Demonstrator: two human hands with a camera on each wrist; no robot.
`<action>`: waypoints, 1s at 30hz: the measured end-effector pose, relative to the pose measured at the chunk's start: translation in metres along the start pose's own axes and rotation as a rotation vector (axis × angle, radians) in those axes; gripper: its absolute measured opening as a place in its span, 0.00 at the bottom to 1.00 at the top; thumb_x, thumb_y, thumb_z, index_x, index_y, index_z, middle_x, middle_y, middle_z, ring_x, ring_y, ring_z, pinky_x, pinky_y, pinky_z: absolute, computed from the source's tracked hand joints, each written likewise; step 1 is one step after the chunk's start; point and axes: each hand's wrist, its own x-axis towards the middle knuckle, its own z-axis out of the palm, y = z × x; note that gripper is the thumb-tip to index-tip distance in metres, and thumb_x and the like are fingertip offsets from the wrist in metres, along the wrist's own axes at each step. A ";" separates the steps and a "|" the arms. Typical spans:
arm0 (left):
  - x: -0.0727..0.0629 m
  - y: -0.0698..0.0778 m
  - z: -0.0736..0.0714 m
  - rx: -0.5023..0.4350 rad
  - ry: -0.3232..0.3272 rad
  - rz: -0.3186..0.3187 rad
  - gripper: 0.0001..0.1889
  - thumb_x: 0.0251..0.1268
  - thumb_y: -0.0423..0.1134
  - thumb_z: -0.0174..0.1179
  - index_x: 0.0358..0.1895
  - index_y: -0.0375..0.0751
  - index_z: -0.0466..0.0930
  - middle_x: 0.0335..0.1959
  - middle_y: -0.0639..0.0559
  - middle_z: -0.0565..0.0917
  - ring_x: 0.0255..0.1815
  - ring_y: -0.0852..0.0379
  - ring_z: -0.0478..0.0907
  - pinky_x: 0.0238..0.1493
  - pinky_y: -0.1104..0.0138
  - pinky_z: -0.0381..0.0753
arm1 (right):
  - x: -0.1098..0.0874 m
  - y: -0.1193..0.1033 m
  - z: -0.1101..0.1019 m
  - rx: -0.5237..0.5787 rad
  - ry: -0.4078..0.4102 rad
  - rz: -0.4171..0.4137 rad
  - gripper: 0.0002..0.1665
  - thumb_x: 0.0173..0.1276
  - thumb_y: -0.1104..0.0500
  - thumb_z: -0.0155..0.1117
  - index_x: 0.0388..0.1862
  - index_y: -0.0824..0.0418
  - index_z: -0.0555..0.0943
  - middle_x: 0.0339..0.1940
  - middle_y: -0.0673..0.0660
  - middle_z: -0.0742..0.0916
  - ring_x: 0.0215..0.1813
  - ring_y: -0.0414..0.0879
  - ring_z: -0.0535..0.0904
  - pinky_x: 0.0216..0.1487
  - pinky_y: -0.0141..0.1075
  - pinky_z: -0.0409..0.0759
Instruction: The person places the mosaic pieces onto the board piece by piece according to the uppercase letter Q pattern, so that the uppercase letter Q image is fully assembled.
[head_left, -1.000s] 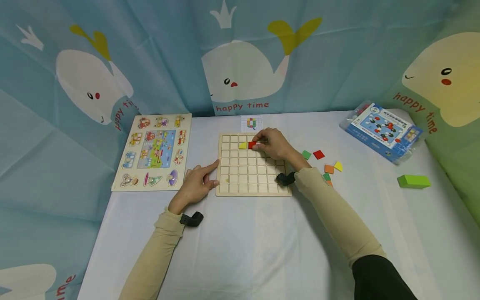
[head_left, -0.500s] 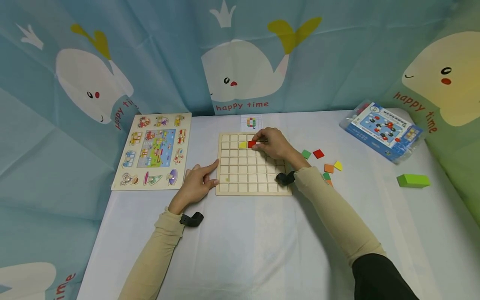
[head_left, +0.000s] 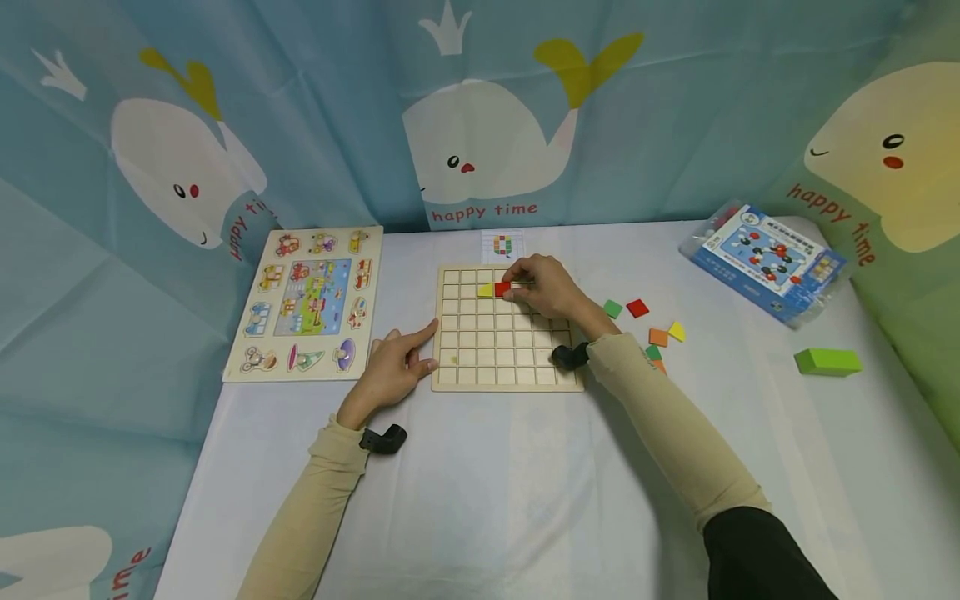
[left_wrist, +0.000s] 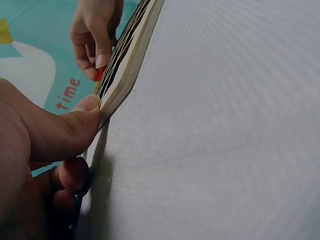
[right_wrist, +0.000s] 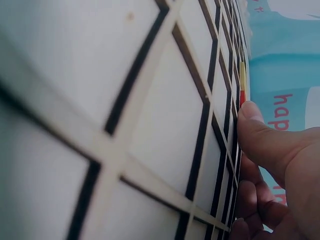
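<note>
A wooden grid board (head_left: 495,350) lies in the middle of the table. My right hand (head_left: 551,287) pinches a red square tile (head_left: 502,289) at one of its upper cells, beside a yellow tile (head_left: 486,290) that sits on the grid. In the right wrist view the thumb (right_wrist: 252,112) presses against the red tile's end. My left hand (head_left: 393,367) touches the board's left edge with index finger and thumb extended. The left wrist view shows that thumb (left_wrist: 85,107) right at the board's corner, with the other fingers below it.
Right of the board lie loose green, red, orange and yellow tiles (head_left: 637,308). A small pattern card (head_left: 502,246) is behind the board. A picture puzzle board (head_left: 232,358) lies left, a bagged blue box (head_left: 765,262) and a green block (head_left: 827,362) right.
The right hand and the red tile have shifted very slightly left, closer to the yellow tile. The left hand stays at the board's edge.
</note>
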 end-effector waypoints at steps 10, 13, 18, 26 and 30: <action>-0.001 0.000 0.000 0.002 0.001 -0.011 0.34 0.71 0.41 0.71 0.79 0.46 0.71 0.23 0.55 0.75 0.30 0.56 0.63 0.42 0.60 0.57 | -0.001 -0.002 -0.001 0.002 -0.020 0.034 0.17 0.73 0.58 0.74 0.55 0.66 0.85 0.55 0.65 0.87 0.61 0.60 0.81 0.68 0.55 0.76; 0.000 -0.001 0.001 0.004 0.000 -0.009 0.34 0.71 0.41 0.71 0.79 0.47 0.71 0.23 0.55 0.74 0.29 0.56 0.63 0.42 0.60 0.57 | -0.003 -0.003 -0.003 0.010 -0.028 0.028 0.18 0.72 0.57 0.75 0.56 0.65 0.85 0.55 0.64 0.87 0.61 0.60 0.81 0.68 0.54 0.76; 0.000 0.000 0.001 0.008 -0.002 -0.011 0.34 0.71 0.41 0.71 0.79 0.48 0.71 0.23 0.55 0.75 0.30 0.56 0.63 0.42 0.60 0.57 | -0.010 0.001 -0.011 0.053 -0.029 0.015 0.19 0.73 0.57 0.75 0.57 0.65 0.84 0.55 0.64 0.87 0.58 0.58 0.83 0.65 0.52 0.78; -0.001 0.001 0.001 0.020 0.000 -0.020 0.35 0.70 0.42 0.71 0.79 0.48 0.71 0.25 0.54 0.75 0.30 0.56 0.63 0.41 0.61 0.57 | -0.037 0.012 -0.038 0.030 0.045 0.056 0.18 0.73 0.59 0.73 0.57 0.66 0.84 0.57 0.65 0.87 0.59 0.60 0.82 0.65 0.55 0.77; -0.001 0.002 0.001 0.014 0.001 -0.021 0.35 0.70 0.42 0.71 0.79 0.48 0.71 0.25 0.54 0.75 0.30 0.56 0.63 0.41 0.61 0.56 | -0.059 0.024 -0.056 -0.015 0.082 0.081 0.18 0.73 0.59 0.74 0.57 0.66 0.85 0.57 0.65 0.87 0.58 0.61 0.81 0.64 0.57 0.76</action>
